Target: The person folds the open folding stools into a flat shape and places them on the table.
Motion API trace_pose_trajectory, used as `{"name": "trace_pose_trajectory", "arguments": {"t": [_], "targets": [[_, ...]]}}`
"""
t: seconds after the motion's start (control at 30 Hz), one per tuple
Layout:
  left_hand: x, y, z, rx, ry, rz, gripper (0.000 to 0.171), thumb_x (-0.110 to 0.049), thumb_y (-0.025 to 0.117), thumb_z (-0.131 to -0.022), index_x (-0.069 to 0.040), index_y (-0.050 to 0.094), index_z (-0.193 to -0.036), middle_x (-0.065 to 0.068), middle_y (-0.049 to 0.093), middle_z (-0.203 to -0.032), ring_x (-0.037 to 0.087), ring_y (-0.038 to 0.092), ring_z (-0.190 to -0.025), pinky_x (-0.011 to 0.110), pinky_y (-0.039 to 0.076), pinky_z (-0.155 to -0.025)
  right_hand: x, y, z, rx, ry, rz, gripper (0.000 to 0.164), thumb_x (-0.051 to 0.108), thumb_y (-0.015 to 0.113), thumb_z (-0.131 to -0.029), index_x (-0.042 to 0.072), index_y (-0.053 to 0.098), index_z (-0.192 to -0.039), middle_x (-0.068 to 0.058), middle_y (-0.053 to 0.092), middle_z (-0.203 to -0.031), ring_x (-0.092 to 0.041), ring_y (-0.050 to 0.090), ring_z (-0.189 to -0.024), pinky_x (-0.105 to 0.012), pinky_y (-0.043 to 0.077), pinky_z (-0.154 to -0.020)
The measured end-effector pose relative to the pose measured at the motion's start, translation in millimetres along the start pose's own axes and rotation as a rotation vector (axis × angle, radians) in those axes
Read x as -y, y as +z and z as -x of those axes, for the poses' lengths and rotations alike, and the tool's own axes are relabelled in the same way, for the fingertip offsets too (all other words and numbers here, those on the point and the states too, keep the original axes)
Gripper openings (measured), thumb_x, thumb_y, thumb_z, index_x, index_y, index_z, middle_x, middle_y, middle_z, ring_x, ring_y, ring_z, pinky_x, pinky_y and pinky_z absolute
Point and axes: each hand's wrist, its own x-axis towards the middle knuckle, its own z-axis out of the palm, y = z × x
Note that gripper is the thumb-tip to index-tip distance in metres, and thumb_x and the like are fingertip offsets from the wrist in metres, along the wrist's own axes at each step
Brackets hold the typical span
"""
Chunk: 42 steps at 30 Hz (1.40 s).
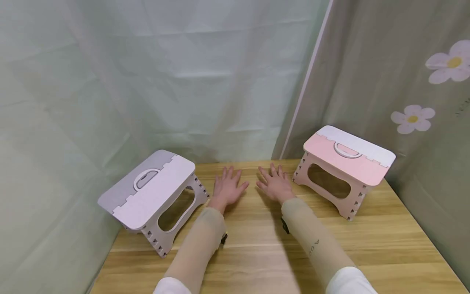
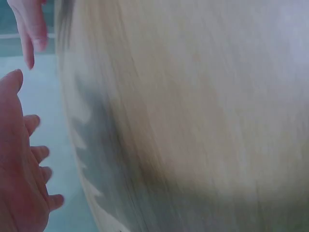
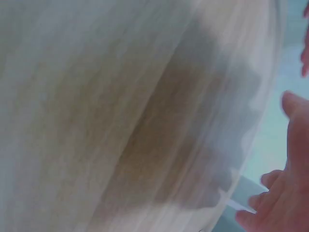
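Observation:
Both hands reach forward over the wooden table, palms down with fingers spread, and hold nothing. My left hand [image 1: 228, 188] is nearest to a grey and pale lilac folding stool [image 1: 154, 188], which stands on its legs at the left. Beside a pink and white folding stool [image 1: 349, 153] at the right is my right hand [image 1: 275, 184]. Each stool has a carry handle in the middle of its top. In the left wrist view, the left hand [image 2: 21, 159] hovers above the tabletop and its shadow. The right wrist view shows the right hand [image 3: 285, 193] likewise raised.
The wood-grain table [image 1: 253, 261] ends at a pale green curtain [image 1: 220, 81] behind the hands. A grey curtain with white flowers [image 1: 413, 119] hangs along the right side. The stools flank both forearms.

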Motion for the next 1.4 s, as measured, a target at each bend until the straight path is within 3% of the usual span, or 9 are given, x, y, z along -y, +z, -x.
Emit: {"name": "trace_pose_trajectory", "arguments": {"t": [0.2, 0.3, 0.47, 0.63, 0.73, 0.9, 1.07, 1.2, 1.4], "targets": [[-9.1, -7.7, 8.4, -0.075, 0.011, 0.140, 0.067, -0.057, 0.044, -0.111, -0.013, 0.050, -0.160, 0.020, 0.044, -0.164, 0.041, 0.036, -0.154, 0.066, 0.029, -0.120, 2.8, -11.2, 6.7, -0.064, 0.005, -0.120, 0.061, 0.048, 0.049, -0.113, 0.019, 0.041, -0.166, -0.025, 0.036, -0.168, -0.050, 0.041, -0.148, -0.066, 0.041, -0.112], [-13.7, -8.9, 16.0, -0.109, -0.003, 0.228, 0.063, -0.054, 0.046, -0.112, -0.010, 0.056, -0.156, 0.017, 0.054, -0.157, 0.037, 0.047, -0.148, 0.059, 0.036, -0.119, 1.6, -13.2, 12.3, -0.100, -0.023, -0.176, 0.055, 0.040, 0.055, -0.111, 0.015, 0.050, -0.160, -0.023, 0.053, -0.156, -0.045, 0.059, -0.132, -0.062, 0.048, -0.105], [-22.0, -7.7, 30.0, -0.091, -0.031, 0.391, 0.062, -0.056, 0.045, -0.112, -0.010, 0.062, -0.150, 0.013, 0.061, -0.152, 0.035, 0.052, -0.144, 0.052, 0.038, -0.119, -3.1, -10.3, 23.6, -0.148, -0.062, -0.270, 0.047, 0.032, 0.059, -0.109, 0.009, 0.061, -0.151, -0.018, 0.069, -0.137, -0.039, 0.068, -0.114, -0.056, 0.051, -0.101], [-29.5, -3.9, 42.4, -0.079, -0.050, 0.630, 0.062, -0.055, 0.046, -0.112, -0.006, 0.065, -0.145, 0.014, 0.065, -0.147, 0.034, 0.054, -0.142, 0.051, 0.039, -0.119, -4.7, -7.8, 35.3, -0.140, -0.068, -0.342, 0.042, 0.029, 0.060, -0.109, 0.010, 0.066, -0.146, -0.015, 0.075, -0.125, -0.034, 0.071, -0.096, -0.051, 0.054, -0.091], [-34.3, -3.5, 47.8, -0.083, -0.063, 0.734, 0.062, -0.053, 0.048, -0.112, -0.004, 0.066, -0.144, 0.015, 0.066, -0.145, 0.034, 0.055, -0.141, 0.051, 0.039, -0.119, -4.8, -8.6, 40.5, -0.132, -0.074, -0.388, 0.041, 0.028, 0.061, -0.109, 0.009, 0.067, -0.144, -0.016, 0.073, -0.131, -0.033, 0.072, -0.107, -0.052, 0.055, -0.094], [-38.6, -4.6, 52.4, -0.076, -0.076, 0.789, 0.063, -0.054, 0.048, -0.112, -0.003, 0.065, -0.144, 0.015, 0.065, -0.146, 0.034, 0.055, -0.141, 0.052, 0.040, -0.118, -4.6, -14.8, 47.9, -0.112, -0.075, -0.469, 0.040, 0.028, 0.061, -0.109, 0.009, 0.067, -0.144, -0.016, 0.070, -0.138, -0.036, 0.070, -0.119, -0.054, 0.053, -0.101], [-37.5, -6.5, 60.0, -0.075, -0.079, 0.853, 0.055, -0.047, 0.049, -0.112, -0.003, 0.069, -0.138, 0.014, 0.072, -0.132, 0.033, 0.065, -0.126, 0.053, 0.048, -0.109, -5.3, -21.1, 57.6, -0.078, -0.061, -0.502, 0.038, 0.029, 0.061, -0.110, 0.008, 0.070, -0.140, -0.010, 0.076, -0.120, -0.025, 0.070, -0.100, -0.045, 0.056, -0.083], [-35.9, -9.4, 69.0, -0.029, -0.093, 0.939, 0.049, -0.044, 0.049, -0.113, -0.006, 0.072, -0.134, 0.008, 0.075, -0.119, 0.027, 0.070, -0.108, 0.050, 0.054, -0.098, -9.2, -22.3, 65.7, -0.031, -0.052, -0.568, 0.036, 0.025, 0.060, -0.110, 0.005, 0.070, -0.139, -0.006, 0.076, -0.101, -0.020, 0.063, -0.078, -0.037, 0.049, -0.065], [-32.4, -12.4, 76.2, -0.006, -0.100, 1.057, 0.053, -0.048, 0.048, -0.113, -0.004, 0.071, -0.131, 0.009, 0.077, -0.113, 0.027, 0.073, -0.102, 0.053, 0.053, -0.095, -20.9, -22.9, 74.7, -0.009, -0.071, -0.627, 0.036, 0.022, 0.059, -0.111, 0.000, 0.068, -0.138, -0.014, 0.075, -0.099, -0.028, 0.067, -0.086, -0.036, 0.047, -0.069]]}}
